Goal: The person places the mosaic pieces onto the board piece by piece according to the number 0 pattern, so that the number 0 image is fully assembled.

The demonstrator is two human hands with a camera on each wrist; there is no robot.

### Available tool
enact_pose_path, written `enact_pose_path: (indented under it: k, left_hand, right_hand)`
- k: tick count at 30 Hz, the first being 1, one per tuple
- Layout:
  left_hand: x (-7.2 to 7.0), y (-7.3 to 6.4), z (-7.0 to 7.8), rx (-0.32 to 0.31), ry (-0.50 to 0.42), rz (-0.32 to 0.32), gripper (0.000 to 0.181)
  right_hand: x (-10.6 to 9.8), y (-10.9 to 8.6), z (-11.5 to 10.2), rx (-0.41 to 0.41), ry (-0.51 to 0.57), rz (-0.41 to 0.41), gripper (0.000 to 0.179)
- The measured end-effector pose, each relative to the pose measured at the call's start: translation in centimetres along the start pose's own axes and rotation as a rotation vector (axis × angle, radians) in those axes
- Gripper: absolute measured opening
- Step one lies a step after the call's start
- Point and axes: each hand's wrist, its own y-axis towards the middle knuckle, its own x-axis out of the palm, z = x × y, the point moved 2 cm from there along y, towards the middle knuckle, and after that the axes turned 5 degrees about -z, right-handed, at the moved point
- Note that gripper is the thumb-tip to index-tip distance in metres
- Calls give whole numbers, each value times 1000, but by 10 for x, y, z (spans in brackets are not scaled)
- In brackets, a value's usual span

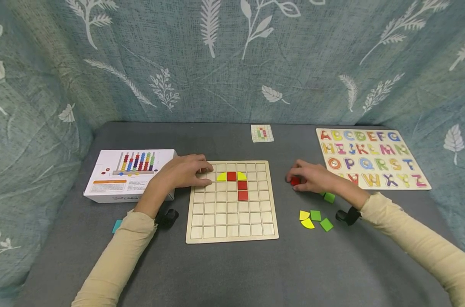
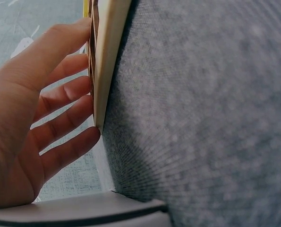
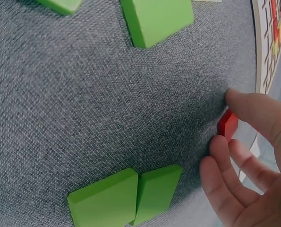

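Note:
A wooden grid board [image 1: 232, 232] lies mid-table, with red square tiles [image 1: 242, 195] and yellow quarter-round tiles [image 1: 221, 177] set in its upper cells. My left hand [image 1: 184, 170] rests at the board's upper left corner, fingers spread and lightly bent; in the left wrist view the fingertips [image 2: 90, 137] touch the board's edge [image 2: 109, 61]. To the right of the board, my right hand [image 1: 313, 177] holds a red square tile [image 3: 228, 125] between thumb and fingers, low at the table. Near that hand lie several green square tiles [image 1: 315, 215] and two yellow tiles [image 1: 307, 223].
Left of the board stands a white box [image 1: 113, 170] picturing a bead toy. A small pattern card [image 1: 262, 133] lies at the back. An alphabet puzzle board [image 1: 374, 158] sits behind the right forearm. A teal piece [image 1: 116, 226] shows by the left sleeve.

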Motion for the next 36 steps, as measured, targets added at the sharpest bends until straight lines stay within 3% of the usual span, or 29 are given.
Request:
enact_pose_path:
  k: [27,36]
  left_hand:
    - [4,-1,0,-1,-4,7,32]
    - [6,-1,-1,2,5,18,31]
  right_hand:
    - [3,-2,-10,-11,-70,37,16]
    - [0,0,-9,-13,-77,-14,15]
